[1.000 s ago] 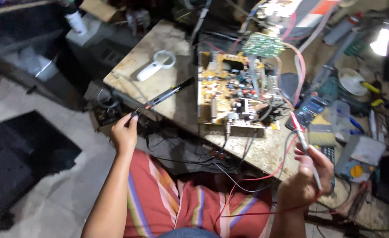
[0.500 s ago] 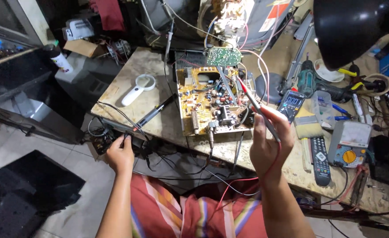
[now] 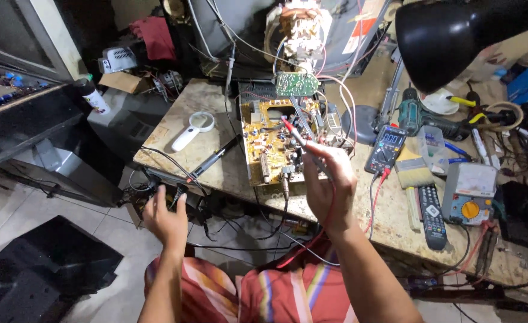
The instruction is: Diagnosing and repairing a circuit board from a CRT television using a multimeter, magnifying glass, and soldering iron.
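My right hand (image 3: pixel 328 185) pinches the red probe (image 3: pixel 297 136), its tip over the yellow circuit board (image 3: pixel 273 142) at 11 o'clock on the tabletop (image 3: pixel 213 107). My left hand (image 3: pixel 165 218) is open, fingers spread at the tabletop's near edge, with a black probe (image 3: pixel 213 160) at its 1 o'clock. The multimeter (image 3: pixel 386 146) sits at 2 o'clock of the right hand. Step, as I judge it: probing. Next needs a steady tip placed on one solder point.
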